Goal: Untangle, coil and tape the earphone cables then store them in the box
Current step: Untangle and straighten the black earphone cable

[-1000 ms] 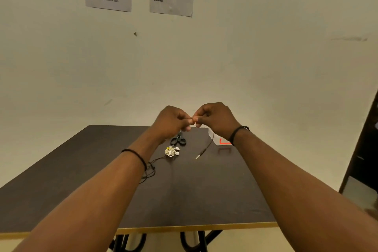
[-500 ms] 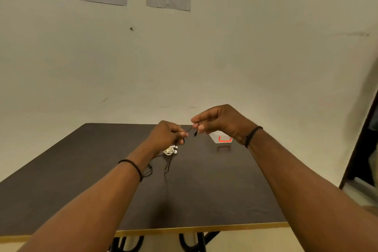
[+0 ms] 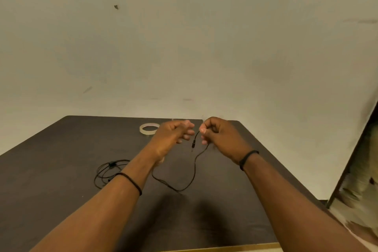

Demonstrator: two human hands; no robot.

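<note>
Dark, matte and broad, the brown tabletop (image 3: 61, 200) carries everything you work with; no box shows on it, so storing is, I judge, far off; your right hand (image 3: 223, 139) hovers over the far edge with fingers curled, pinching the thin black earphone cable (image 3: 194, 172) just behind its plug, which dangles below your fingertips; your left hand (image 3: 173, 136) hangs just beside it with loosely bent fingers, and you appear to hold nothing in it, though blur makes this uncertain; the cable droops from your right hand to the table, runs under your left forearm and ends in loose tangled loops near your left wrist, so untangling looks only partly done; the pale ring of tape (image 3: 149, 129) lies untouched beyond your left hand, so coiling and taping remain.
</note>
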